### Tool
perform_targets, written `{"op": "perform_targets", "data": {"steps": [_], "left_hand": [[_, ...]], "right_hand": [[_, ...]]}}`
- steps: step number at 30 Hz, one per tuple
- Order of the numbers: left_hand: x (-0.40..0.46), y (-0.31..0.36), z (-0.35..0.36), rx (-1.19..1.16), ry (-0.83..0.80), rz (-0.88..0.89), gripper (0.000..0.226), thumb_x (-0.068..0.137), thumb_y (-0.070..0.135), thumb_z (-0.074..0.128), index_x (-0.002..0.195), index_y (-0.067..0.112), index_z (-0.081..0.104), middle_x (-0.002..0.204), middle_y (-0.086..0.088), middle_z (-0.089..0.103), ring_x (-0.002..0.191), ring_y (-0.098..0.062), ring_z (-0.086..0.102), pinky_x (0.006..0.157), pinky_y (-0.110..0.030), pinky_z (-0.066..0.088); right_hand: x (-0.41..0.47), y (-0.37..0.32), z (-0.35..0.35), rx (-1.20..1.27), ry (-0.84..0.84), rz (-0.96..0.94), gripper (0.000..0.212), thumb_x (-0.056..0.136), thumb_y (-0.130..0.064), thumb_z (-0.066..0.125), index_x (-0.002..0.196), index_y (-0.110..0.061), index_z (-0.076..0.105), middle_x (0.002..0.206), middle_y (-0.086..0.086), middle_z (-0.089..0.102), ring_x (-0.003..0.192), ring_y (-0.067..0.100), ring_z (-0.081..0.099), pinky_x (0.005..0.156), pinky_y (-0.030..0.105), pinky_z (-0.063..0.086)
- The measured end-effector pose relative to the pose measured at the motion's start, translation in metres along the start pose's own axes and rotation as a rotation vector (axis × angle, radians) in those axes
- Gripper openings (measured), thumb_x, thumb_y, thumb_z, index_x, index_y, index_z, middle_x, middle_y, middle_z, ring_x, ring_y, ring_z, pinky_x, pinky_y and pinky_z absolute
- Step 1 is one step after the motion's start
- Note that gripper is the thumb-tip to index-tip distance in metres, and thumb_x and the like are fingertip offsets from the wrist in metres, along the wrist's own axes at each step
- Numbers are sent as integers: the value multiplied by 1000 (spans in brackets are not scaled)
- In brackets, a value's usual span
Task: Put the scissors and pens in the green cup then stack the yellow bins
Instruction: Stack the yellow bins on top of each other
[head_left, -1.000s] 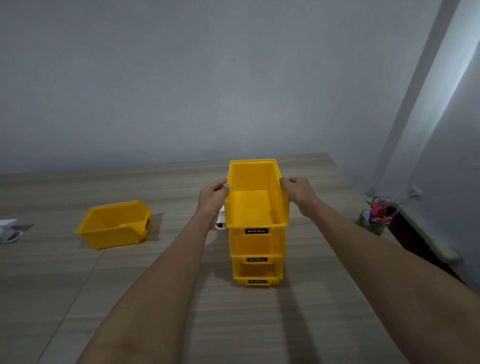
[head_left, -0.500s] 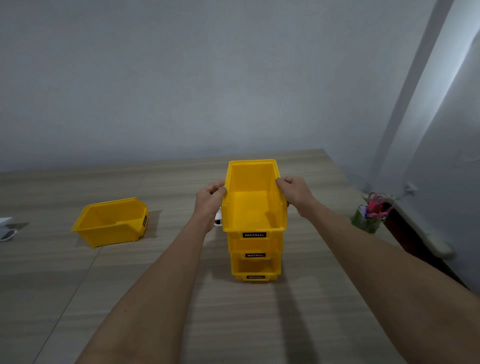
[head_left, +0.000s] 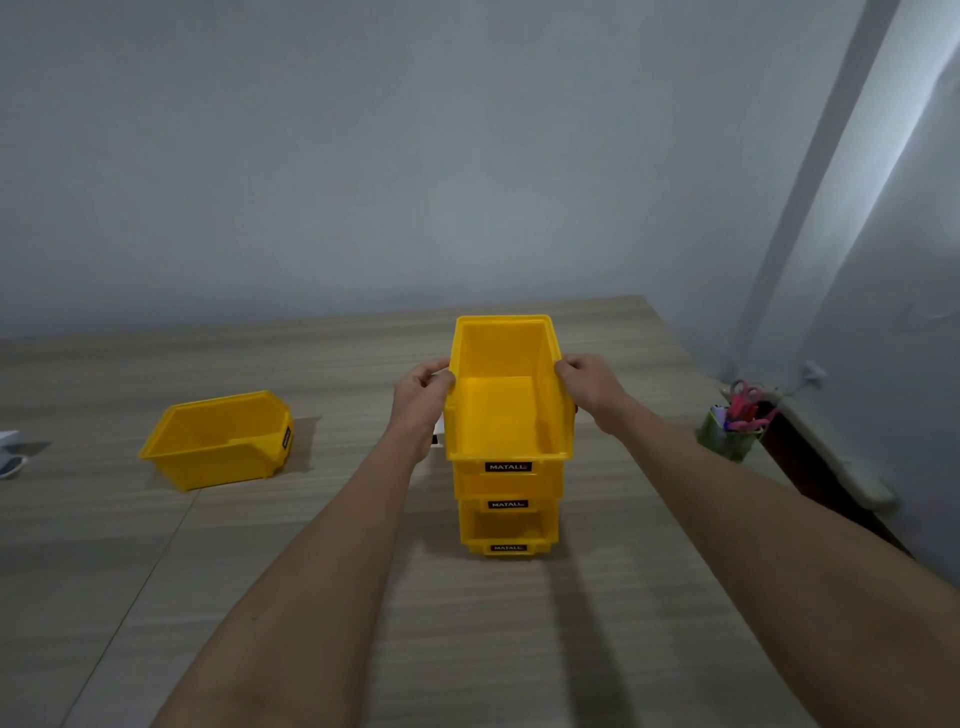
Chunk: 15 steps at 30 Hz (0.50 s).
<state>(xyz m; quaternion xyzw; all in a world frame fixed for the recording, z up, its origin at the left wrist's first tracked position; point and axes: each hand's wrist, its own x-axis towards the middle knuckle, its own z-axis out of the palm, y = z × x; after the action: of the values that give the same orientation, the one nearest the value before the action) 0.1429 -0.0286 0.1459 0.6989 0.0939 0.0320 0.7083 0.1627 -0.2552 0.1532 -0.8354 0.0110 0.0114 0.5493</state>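
the top yellow plastic bin (head_left: 506, 410) now sits lower, down on the two stacked yellow bins (head_left: 508, 514). the left hand (head_left: 421, 397) and right hand (head_left: 589, 389) grip its side walls (fingers curled). a fourth yellow bin (head_left: 221, 439) lies apart on the wooden tabletop (head_left: 467, 649); the green cup (head_left: 724, 439) holds red scissors (head_left: 744, 397).

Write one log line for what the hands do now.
both hands: left, right grip top bin | stack: three | loose bin: left
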Motion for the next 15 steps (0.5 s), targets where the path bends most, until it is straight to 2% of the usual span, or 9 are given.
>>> {"op": "perform_targets", "data": {"steps": [4,6,9,11,13,15], "left_hand": [[5,6,-2,16,-28,14,30,95,8,55,125,10,63,124,-14,64,114,-29,61,97,-47,54],[8,8,-3,16,-35,19,32,95,7,55,127,8,61,122,-14,65,110,-29,63,96,-47,55],[12,12,-1,6,-52,24,34,95,5,56,129,7,59,106,-8,68,95,-22,65,87,-40,58],[15,13,0,25,-61,24,35,95,5,55,130,6,59,100,-5,68,93,-21,65,86,-40,57],[16,12,1,61,-72,23,35,95,5,55,131,5,59,103,-8,68,97,-24,64,89,-42,56],[17,9,0,87,-81,23,36,96,5,54,131,6,58,109,-11,67,101,-26,64,91,-43,56]], "right_hand": [[4,-3,3,17,50,-8,32,103,-19,39,81,-4,56,72,12,44,68,22,43,60,31,37],[7,-5,2,12,55,-17,37,103,-20,39,83,3,59,73,13,46,67,22,44,58,29,38],[14,-11,-3,10,55,-17,47,104,-21,39,102,22,54,77,25,47,73,24,48,59,30,41],[19,-11,-5,3,48,-10,48,104,-22,38,110,23,53,79,25,48,75,24,49,58,30,41],[22,-9,-5,-13,46,-10,48,104,-23,38,102,21,58,80,16,50,71,23,49,58,30,41],[21,-8,-3,-19,49,-19,43,105,-24,38,81,4,60,73,13,48,63,18,46,56,28,38]]}}
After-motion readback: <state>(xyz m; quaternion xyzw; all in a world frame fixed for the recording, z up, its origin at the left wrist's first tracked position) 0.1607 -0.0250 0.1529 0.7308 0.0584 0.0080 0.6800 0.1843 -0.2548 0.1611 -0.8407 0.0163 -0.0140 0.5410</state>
